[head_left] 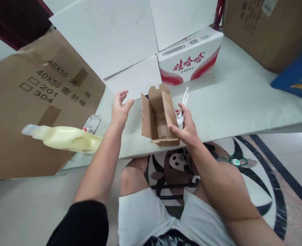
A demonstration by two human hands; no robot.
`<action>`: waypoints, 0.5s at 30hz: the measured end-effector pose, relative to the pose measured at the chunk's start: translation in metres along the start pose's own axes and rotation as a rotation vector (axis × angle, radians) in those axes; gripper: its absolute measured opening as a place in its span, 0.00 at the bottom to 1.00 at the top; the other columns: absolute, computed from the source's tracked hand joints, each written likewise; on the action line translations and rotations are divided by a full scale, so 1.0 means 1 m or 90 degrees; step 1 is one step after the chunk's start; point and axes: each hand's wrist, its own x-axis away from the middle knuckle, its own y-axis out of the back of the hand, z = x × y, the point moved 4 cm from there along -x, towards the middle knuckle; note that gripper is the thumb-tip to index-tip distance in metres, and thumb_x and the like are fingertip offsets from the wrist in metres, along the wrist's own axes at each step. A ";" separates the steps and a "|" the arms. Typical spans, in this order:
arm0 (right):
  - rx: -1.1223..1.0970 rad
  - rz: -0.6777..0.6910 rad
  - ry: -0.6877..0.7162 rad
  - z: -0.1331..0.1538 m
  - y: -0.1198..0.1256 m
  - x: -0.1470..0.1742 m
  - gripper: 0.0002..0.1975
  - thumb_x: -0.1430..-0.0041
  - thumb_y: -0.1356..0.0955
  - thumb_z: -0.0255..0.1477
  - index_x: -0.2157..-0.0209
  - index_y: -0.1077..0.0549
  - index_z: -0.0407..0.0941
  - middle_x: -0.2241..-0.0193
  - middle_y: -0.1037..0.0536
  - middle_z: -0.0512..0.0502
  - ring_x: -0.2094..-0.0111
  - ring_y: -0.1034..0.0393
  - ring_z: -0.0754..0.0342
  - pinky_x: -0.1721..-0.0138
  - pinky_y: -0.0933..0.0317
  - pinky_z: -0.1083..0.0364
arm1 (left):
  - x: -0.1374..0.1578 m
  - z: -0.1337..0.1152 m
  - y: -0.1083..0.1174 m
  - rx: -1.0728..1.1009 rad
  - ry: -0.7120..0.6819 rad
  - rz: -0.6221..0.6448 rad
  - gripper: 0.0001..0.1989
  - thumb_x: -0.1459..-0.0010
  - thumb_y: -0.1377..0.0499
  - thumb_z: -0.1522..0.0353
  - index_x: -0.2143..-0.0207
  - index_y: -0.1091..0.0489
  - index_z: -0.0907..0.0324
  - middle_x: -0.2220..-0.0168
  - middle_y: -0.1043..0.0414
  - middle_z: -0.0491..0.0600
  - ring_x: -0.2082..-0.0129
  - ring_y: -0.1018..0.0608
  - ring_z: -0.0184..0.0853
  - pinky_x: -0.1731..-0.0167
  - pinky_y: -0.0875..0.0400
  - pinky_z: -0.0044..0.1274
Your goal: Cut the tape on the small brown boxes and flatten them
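Observation:
A small brown cardboard box [146,118] sits near the table's front edge, its top flaps unfolded and no contents visible inside. To its left my left hand [119,111] hovers, fingers apart and holding nothing. At the box's right side is my right hand [188,130], its thumb against the right flap. A slim white utility knife [185,97] runs between the fingers of that hand, pointing away from me. Its lower part is partly covered by the fingers.
A pale yellow bottle [66,136] and a small clear packet [92,123] are left of my forearm. A large carton [17,112] stands behind them. A white-and-red carton [189,65] is at the back, a brown carton [271,41] and blue object [297,75] at right.

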 end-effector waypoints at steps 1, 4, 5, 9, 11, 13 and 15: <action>0.000 0.027 0.009 0.003 -0.001 -0.001 0.49 0.48 0.27 0.51 0.31 0.47 0.48 0.49 0.35 0.39 0.41 0.37 0.39 0.37 0.42 0.36 | -0.017 0.018 -0.009 0.068 0.086 0.030 0.25 0.48 0.34 0.54 0.49 0.33 0.50 0.36 0.35 0.53 0.33 0.36 0.48 0.38 0.37 0.40; 0.047 0.125 0.035 0.015 -0.003 -0.002 0.58 0.56 0.23 0.47 0.29 0.49 0.47 0.50 0.36 0.39 0.45 0.37 0.38 0.38 0.41 0.34 | -0.047 0.048 -0.044 0.253 0.239 0.142 0.26 0.49 0.37 0.53 0.49 0.33 0.51 0.34 0.38 0.52 0.31 0.37 0.48 0.39 0.36 0.39; 0.073 0.151 0.040 0.018 -0.004 -0.002 0.57 0.56 0.22 0.44 0.29 0.50 0.47 0.51 0.36 0.40 0.47 0.36 0.39 0.39 0.40 0.34 | -0.051 0.051 -0.055 0.300 0.264 0.181 0.26 0.49 0.38 0.54 0.49 0.33 0.52 0.35 0.35 0.53 0.33 0.34 0.48 0.40 0.35 0.39; 0.154 0.108 0.072 0.020 0.007 -0.004 0.42 0.48 0.28 0.34 0.33 0.42 0.46 0.55 0.34 0.41 0.52 0.35 0.43 0.44 0.37 0.38 | -0.050 0.047 -0.089 0.399 0.304 0.316 0.27 0.52 0.40 0.61 0.49 0.32 0.57 0.49 0.24 0.52 0.47 0.22 0.48 0.44 0.30 0.39; 0.160 -0.031 0.064 0.014 0.022 -0.008 0.32 0.44 0.31 0.33 0.37 0.37 0.46 0.57 0.33 0.42 0.54 0.34 0.45 0.46 0.36 0.40 | -0.045 0.046 -0.093 0.421 0.293 0.327 0.24 0.54 0.41 0.63 0.52 0.30 0.58 0.54 0.21 0.52 0.50 0.20 0.49 0.46 0.28 0.38; 0.151 -0.197 0.014 0.005 0.038 -0.008 0.24 0.39 0.32 0.36 0.42 0.34 0.47 0.58 0.32 0.43 0.55 0.33 0.47 0.48 0.35 0.42 | -0.039 0.047 -0.090 0.425 0.282 0.297 0.20 0.54 0.43 0.63 0.56 0.28 0.59 0.58 0.20 0.52 0.53 0.19 0.48 0.48 0.27 0.37; 0.134 -0.313 -0.045 -0.003 0.048 -0.007 0.20 0.35 0.33 0.40 0.45 0.33 0.48 0.58 0.32 0.44 0.55 0.32 0.48 0.49 0.34 0.44 | -0.031 0.050 -0.084 0.404 0.281 0.264 0.19 0.53 0.44 0.64 0.59 0.26 0.60 0.60 0.20 0.52 0.55 0.19 0.47 0.51 0.26 0.37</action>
